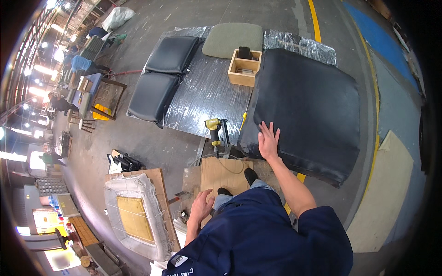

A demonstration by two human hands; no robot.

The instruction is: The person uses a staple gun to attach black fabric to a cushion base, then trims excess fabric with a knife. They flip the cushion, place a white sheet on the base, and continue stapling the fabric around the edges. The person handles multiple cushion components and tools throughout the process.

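Both hands are empty and spread: the right hand (268,140) lies flat, fingers splayed, on the near left corner of a large black cushion (307,108), while the left hand (201,207) rests open on the person's knee, just beside a plywood board (224,174) under the feet. The cushion spreads ahead and to the right of the pressing hand, lying on a sheet of clear plastic wrap (206,94). Just left of the right hand stands a yellow staple gun (215,131), with a yellow pencil-like stick (243,121) between it and the cushion. Beyond the fingertips sits a small wooden box (245,67), then a grey-green seat pad (232,39) and two smaller black cushions (162,78) further left. Below the left hand leans a padded chair frame (136,216). The work looks to be at the smoothing or checking stage, the palm holding the cover flat; picking up the staple gun would call for a short reach left while the cover stays taut.
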